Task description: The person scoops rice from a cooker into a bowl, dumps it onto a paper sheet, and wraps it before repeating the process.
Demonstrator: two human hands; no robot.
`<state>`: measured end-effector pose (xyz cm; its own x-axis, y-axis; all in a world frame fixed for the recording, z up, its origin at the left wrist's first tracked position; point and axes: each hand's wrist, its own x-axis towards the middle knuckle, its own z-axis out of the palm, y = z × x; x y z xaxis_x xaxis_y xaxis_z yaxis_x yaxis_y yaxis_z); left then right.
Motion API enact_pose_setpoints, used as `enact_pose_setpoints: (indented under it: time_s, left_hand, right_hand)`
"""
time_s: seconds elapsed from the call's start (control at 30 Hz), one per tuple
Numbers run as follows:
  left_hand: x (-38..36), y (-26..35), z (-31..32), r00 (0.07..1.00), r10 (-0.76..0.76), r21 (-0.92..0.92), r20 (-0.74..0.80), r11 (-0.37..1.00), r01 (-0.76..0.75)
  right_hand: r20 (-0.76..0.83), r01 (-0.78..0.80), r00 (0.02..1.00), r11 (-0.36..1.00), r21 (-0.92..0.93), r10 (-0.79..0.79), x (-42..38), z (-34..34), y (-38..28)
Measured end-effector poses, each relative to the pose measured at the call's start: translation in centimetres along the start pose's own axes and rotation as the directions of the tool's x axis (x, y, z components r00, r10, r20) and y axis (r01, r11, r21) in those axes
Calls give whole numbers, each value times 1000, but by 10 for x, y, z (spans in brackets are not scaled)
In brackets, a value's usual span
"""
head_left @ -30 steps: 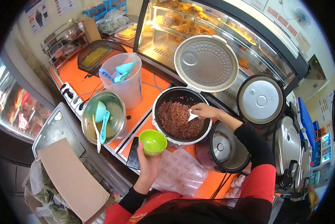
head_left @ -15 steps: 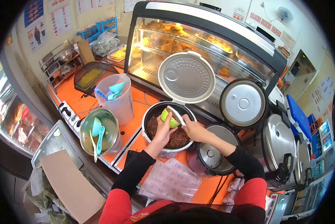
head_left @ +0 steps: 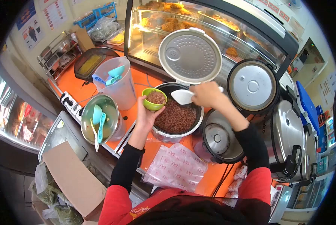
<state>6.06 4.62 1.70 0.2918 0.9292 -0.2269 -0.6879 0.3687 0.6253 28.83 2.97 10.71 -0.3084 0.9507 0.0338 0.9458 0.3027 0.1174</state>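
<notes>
At nine o'clock from the open rice cooker [head_left: 175,112] stands a steel pot [head_left: 100,120] with turquoise ladles in it, and at eleven o'clock a clear plastic jug [head_left: 117,84]. The left hand [head_left: 145,114] is cupped closed under a green bowl [head_left: 154,98], holding it at the cooker's rim on its ten o'clock side; the bowl is already heaped with reddish-brown rice [head_left: 155,97], so the scooping looks largely done. The right hand [head_left: 207,94] is closed round the handle of a white rice paddle [head_left: 183,96], its blade raised above the cooker at twelve o'clock, just beside the bowl. At six o'clock lie printed plastic bags [head_left: 177,170], apparently not yet filled.
</notes>
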Motion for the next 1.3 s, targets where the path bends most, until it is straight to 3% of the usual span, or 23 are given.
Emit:
enact_pose_setpoints:
  time_s: [0.07,0.13,0.2,0.3,0.33,0.4,0.53,0.6,0.63,0.87,1.0,1.17,1.27,1.3]
  left_hand:
    - [-10,8,3,999,45,-11,5,999,-45]
    - [-21,13,4,996,84,-28,2,996,-84]
    - [-41,16,-2,994,111,-47,-14,993,-111]
    - [-71,14,-16,989,119,-26,-87,992,-122]
    - [-79,11,-22,988,115,-32,-99,992,-118]
    - [-95,1,-31,981,92,-62,-168,993,-103]
    - [-114,-24,-52,977,-21,-151,-212,988,-12]
    - [-121,-30,-51,955,-161,-214,-249,971,108]
    - [-121,-37,-55,958,-210,-285,-195,947,150]
    - [-118,-36,-63,955,-287,-303,-71,919,253]
    - [-117,-37,-59,970,-226,-339,-86,922,185]
    - [-113,-39,-64,976,-205,-352,-78,921,165]
    - [-117,-40,-55,979,-106,-286,-175,957,52]
    - [-118,-38,-46,976,-1,-217,-218,975,-47]
  right_hand:
    - [45,1,999,997,-75,3,24,49,-22]
    - [-92,113,988,985,-132,-126,32,104,-47]
    - [-78,383,903,875,-297,-422,16,127,-82]
    - [-76,429,897,899,-92,-436,6,103,-77]
    - [73,351,934,936,-15,-349,6,74,-68]
    - [115,171,978,985,15,-172,18,72,-43]
    - [302,18,947,959,283,-107,22,102,-28]
    - [317,67,929,929,363,-191,25,116,-38]
    - [304,83,930,922,377,-208,28,121,-39]
    - [217,231,918,891,390,-333,44,122,-51]
    - [214,251,907,874,416,-362,45,109,-55]
    - [268,165,908,862,479,-323,35,106,-43]
    - [272,77,921,812,578,-280,26,109,-24]
    - [264,42,930,787,615,-256,23,111,-16]
